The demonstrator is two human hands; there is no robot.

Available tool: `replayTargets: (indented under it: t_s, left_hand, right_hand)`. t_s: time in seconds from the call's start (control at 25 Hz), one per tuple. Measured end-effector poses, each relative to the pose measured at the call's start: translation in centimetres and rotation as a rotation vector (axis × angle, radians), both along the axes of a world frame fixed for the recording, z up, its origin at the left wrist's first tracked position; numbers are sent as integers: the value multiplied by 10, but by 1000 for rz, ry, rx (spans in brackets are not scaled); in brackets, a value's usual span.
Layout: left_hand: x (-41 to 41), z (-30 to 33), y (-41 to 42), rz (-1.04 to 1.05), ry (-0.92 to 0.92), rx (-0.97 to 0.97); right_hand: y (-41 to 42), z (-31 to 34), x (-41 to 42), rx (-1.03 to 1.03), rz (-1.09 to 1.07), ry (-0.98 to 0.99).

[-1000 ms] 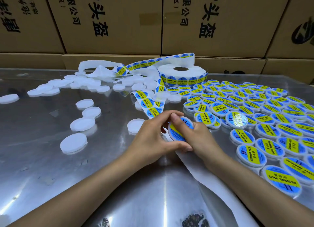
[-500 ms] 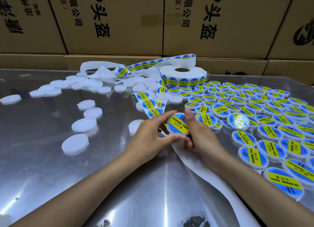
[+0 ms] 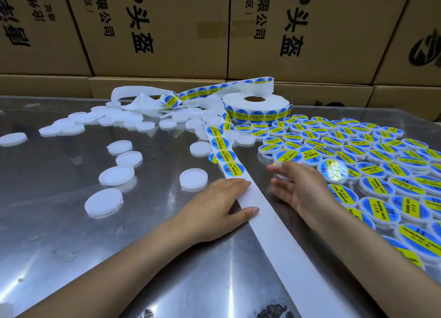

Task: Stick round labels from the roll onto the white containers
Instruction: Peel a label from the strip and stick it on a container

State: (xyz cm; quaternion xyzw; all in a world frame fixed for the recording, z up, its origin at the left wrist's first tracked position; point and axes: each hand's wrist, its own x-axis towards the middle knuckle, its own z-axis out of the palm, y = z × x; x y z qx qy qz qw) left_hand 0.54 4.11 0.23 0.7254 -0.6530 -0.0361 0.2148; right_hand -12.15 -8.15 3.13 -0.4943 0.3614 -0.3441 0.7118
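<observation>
Steel surface. Labelled containers crowd 3 o'clock; bare white containers scatter at 9–11. Label roll at 12, liner strip trailing to 6. Left hand flat, fingers pinning the strip. Right hand spread, blurred, grasping nothing.

We see blue round labels with yellow bands, plain white containers, a white backing strip, a shiny grey surface, and brown cardboard boxes with black print.
</observation>
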Motion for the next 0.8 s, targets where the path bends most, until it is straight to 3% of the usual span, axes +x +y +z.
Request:
replayTargets:
  t_s: [0.12, 0.32, 0.6, 0.8]
  left_hand:
    - [0, 1, 1, -25, -34, -5]
    - [4, -3, 0, -5, -22, 40]
    - [7, 1, 2, -49, -58, 44]
    - [-1, 10, 4, -121, -68, -83]
  right_hand:
    - [-10, 1, -6, 82, -21, -30]
    - [-7, -5, -5, -1, -80, -40]
    - [1, -1, -5, -272, -153, -47]
    - [6, -14, 2, -653, 47, 241]
